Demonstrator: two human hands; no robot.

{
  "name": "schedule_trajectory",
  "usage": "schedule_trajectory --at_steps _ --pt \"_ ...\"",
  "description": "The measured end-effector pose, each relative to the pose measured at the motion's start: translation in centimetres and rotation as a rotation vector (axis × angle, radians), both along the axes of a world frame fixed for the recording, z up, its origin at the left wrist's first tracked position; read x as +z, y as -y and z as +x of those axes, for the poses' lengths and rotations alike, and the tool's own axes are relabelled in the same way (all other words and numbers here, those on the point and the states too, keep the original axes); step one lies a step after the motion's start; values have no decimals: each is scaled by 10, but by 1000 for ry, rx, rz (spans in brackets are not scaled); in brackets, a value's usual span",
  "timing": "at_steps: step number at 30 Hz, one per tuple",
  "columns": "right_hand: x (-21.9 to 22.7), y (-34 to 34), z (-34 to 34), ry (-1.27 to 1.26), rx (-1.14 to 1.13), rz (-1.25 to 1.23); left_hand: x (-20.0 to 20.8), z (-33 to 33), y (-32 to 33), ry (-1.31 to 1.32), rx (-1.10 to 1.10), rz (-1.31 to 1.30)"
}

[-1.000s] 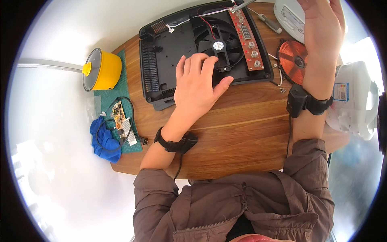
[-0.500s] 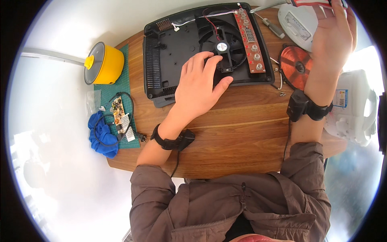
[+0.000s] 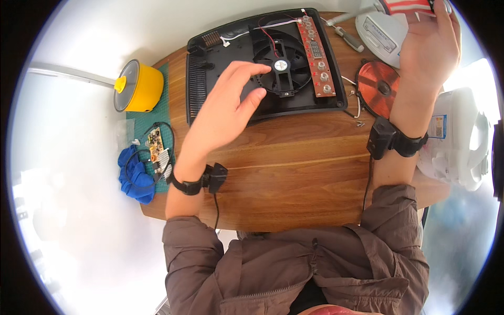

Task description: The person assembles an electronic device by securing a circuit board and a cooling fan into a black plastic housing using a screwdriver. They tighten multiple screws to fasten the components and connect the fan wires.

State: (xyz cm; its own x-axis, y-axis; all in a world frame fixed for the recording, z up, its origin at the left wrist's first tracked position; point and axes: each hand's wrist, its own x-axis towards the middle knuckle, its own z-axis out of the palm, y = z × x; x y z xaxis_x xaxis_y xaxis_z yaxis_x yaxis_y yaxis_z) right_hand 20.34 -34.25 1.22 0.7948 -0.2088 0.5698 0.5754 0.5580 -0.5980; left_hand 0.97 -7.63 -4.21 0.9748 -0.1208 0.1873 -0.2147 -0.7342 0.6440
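A black plastic shell (image 3: 223, 58) lies inside-up on the table, with a cooling fan (image 3: 281, 65) in its middle. Along the shell's right side runs a red circuit board (image 3: 321, 68) with a small digit display and several round buttons. My left hand (image 3: 220, 113) hovers over the shell's front left part, thumb and fingers apart, holding nothing. Up at the right, my right hand (image 3: 430, 55) grips what looks like a screwdriver (image 3: 409, 6) by its red-and-white striped handle. Its grey shaft points left past the shell's far right corner, and the upper edge cuts off part of the handle.
Right of the shell lie a copper coil (image 3: 377, 86), a grey-handled screwdriver (image 3: 349, 39), small screws (image 3: 360, 124) and a white round-ended device (image 3: 380, 34). A white jug (image 3: 454, 139) stands farther right. Leftward are a yellow pot (image 3: 144, 84), a circuit board (image 3: 155, 144) and a blue cloth (image 3: 134, 176).
My left hand has drawn back left, away from the fan. The screwdriver's shaft sits slightly lower, still in my right hand. The whole view has shifted a little.
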Motion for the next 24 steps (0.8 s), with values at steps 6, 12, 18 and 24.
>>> schedule_trajectory --at_steps 6,12,18,24 --pt "-2 -18 -31 114 -107 116 17 65 -35 54 -3 284" --pt "15 -7 -50 35 -67 148 -7 151 -55 63 213 479" --pt "29 10 -61 -3 -24 213 -37 186 -28 -57 446 782" --pt "24 24 -48 78 -147 200 -53 195 -25 142 535 536"
